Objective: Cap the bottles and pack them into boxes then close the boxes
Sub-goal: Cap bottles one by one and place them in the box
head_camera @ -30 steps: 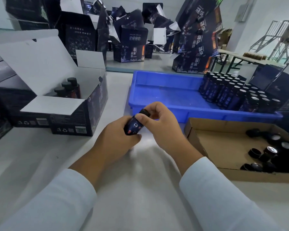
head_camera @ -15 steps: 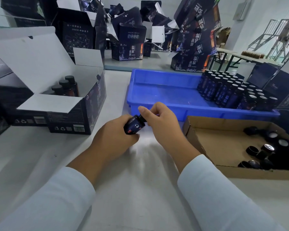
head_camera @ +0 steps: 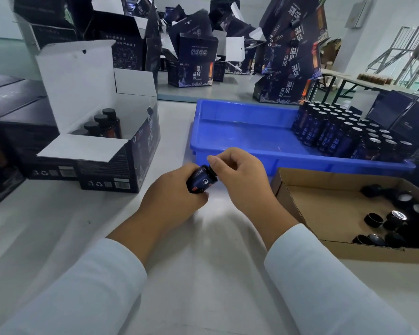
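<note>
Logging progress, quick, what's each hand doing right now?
Left hand: grips the small dark bottle.
Right hand: fingers pinch the bottle's black cap.

Two hands are seen, a left hand (head_camera: 172, 201) and a right hand (head_camera: 242, 175), with one dark bottle (head_camera: 202, 179) held between them. One open box (head_camera: 121, 151) is placed at the left, and four capped bottles (head_camera: 102, 124) are counted inside it. One blue tray (head_camera: 240, 131) is seen, filled at its right end with several dozen uncapped bottles (head_camera: 344, 134), too many to be counted exactly. One cardboard tray (head_camera: 319, 201) is seen, with roughly ten loose caps (head_camera: 394, 218) in it.
</note>
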